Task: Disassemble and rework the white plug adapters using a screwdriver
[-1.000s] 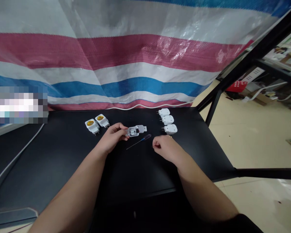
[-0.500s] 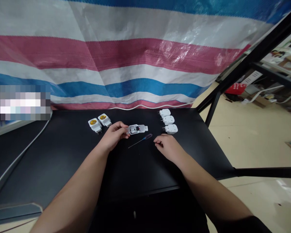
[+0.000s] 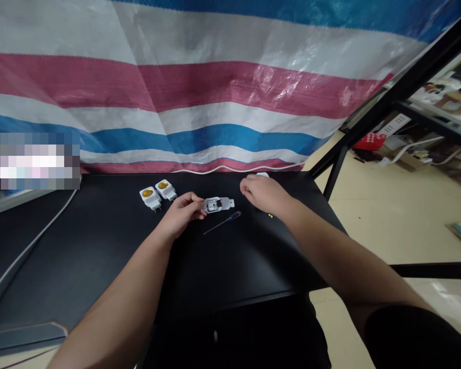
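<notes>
My left hand (image 3: 183, 212) pinches the left end of an opened white plug housing (image 3: 218, 204) with dark parts inside. Below the housing lies a screwdriver (image 3: 223, 222) with a clear bluish handle. My right hand (image 3: 262, 193) is raised over the white plug units at the right, its fingers curled together; whatever they hold, if anything, is hidden. Only the top of one white unit (image 3: 263, 175) shows behind that hand. Small gold-coloured pieces (image 3: 270, 216) lie just below the right wrist. Two white plugs with yellow discs (image 3: 148, 193) sit left of my left hand.
The black table (image 3: 111, 241) has a striped plastic sheet (image 3: 200, 87) hanging behind it. A white cable (image 3: 34, 243) runs along the left side. Black metal frame bars (image 3: 336, 164) stand at the right, with a cluttered shelf beyond.
My right hand has moved up and slightly left, from below the white units to over them, covering most of them. Small gold pieces now show beneath it. My left hand stays put with the housing.
</notes>
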Demonstrator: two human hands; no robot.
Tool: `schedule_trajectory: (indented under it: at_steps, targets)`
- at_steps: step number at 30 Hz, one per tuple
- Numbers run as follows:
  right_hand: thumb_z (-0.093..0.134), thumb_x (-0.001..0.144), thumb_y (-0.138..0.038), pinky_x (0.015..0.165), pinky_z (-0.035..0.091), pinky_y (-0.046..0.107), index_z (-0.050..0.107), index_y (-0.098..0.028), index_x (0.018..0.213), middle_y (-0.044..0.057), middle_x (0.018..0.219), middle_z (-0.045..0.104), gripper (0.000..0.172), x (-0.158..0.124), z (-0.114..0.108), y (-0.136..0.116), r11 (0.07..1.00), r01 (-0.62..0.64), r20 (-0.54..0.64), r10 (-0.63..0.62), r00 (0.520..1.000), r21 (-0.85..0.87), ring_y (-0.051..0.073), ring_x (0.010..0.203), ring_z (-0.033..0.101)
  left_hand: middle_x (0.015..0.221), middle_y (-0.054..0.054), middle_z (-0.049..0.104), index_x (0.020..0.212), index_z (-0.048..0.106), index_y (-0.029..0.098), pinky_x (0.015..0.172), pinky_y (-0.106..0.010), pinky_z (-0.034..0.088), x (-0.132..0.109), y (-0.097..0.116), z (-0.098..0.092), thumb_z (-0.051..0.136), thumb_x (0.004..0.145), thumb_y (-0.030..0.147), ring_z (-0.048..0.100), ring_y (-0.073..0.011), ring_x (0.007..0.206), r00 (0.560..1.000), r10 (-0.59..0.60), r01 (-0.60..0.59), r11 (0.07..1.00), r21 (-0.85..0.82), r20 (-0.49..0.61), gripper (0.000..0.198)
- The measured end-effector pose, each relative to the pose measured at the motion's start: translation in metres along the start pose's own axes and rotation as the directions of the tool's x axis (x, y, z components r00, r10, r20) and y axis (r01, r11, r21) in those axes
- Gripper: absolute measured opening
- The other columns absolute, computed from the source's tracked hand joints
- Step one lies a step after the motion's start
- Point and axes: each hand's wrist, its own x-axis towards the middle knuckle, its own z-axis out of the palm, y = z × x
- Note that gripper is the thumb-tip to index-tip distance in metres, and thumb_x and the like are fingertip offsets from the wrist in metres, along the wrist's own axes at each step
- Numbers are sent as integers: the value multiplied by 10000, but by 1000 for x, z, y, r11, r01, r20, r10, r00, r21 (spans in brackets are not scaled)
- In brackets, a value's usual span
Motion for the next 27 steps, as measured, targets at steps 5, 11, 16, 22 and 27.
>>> schedule_trajectory:
  at_steps: [5, 11, 16, 22, 27]
  targets:
    - [527, 1004, -69, 846, 467, 381, 786, -175, 1058, 133, 1145, 774, 284, 50, 0, 0, 966, 62, 174, -18, 985, -250, 290, 1110, 669, 719, -17, 718, 808, 660, 161, 597, -213, 568, 0, 0, -1, 868, 613, 248, 703, -138, 661, 1000, 7, -7, 1000, -9, -7, 299]
    - [576, 935, 0, 889, 526, 402, 828, -150, 1089, 175, 1183, 788, 331, 64, 7, -17, 945, 98, 308, 2, 951, -310, 313, 1098, 717, 731, -22, 717, 823, 670, 157, 603, -216, 561, 0, 0, -1, 870, 623, 256, 701, -138, 669, 1000, 6, -6, 1000, -14, -12, 300]
    - [576, 928, 38, 869, 546, 406, 825, -105, 1103, 211, 1171, 790, 336, 64, 15, -23, 944, 89, 297, 10, 955, -319, 339, 1116, 735, 768, -22, 720, 836, 677, 153, 610, -224, 562, 0, 0, -1, 862, 628, 255, 693, -131, 668, 1000, -7, 7, 1000, 2, -14, 297]
    - [585, 942, -17, 769, 500, 353, 806, -200, 1120, 133, 1146, 789, 338, 62, 14, -14, 968, 76, 238, -17, 971, -241, 260, 978, 730, 780, -27, 719, 847, 669, 157, 605, -229, 551, 1, -2, -1, 853, 632, 258, 692, -138, 673, 1000, -7, 8, 1000, 11, -14, 301]
    - [633, 922, -104, 776, 475, 308, 775, -231, 1018, 51, 1089, 750, 213, 42, 3, -11, 969, 139, 72, -157, 985, 206, 186, 923, 672, 764, -19, 715, 858, 665, 160, 598, -224, 531, 2, -1, -3, 849, 636, 266, 691, -142, 677, 998, 40, -41, 999, -9, -44, 307]
